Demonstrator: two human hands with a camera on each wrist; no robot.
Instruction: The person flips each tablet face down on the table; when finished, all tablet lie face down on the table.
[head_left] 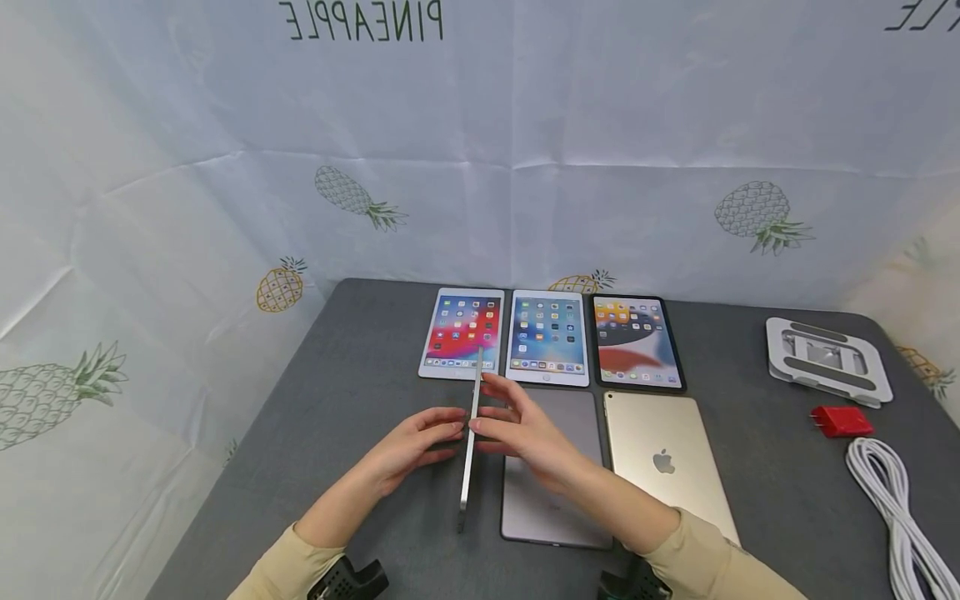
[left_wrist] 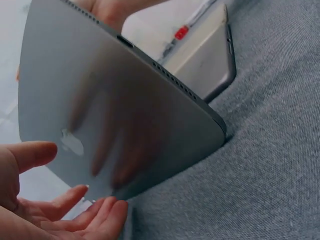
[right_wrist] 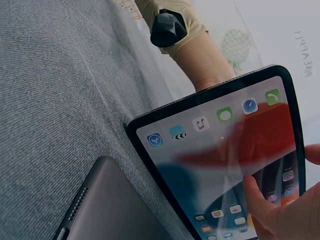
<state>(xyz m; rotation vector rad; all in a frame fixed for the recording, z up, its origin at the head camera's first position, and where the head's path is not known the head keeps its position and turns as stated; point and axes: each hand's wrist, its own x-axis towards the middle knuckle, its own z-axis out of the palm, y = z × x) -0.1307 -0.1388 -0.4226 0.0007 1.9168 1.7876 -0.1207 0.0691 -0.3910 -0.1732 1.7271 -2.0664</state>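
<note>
A tablet with a grey back stands on its long side, edge-on in the head view. My right hand holds it from the screen side, thumb at the upper edge, a finger against the lit screen. On the other side, my left hand stays beside the back with spread, relaxed fingers; these reflect in the tablet's back. Below my right forearm lie a grey tablet and a gold tablet, both backs up.
Behind them lie three lit tablets in a row: a red-screened one, a blue one and a black-rimmed one. To the right are a folded stand, a red plug and a coiled white cable. A curtain hangs behind the table.
</note>
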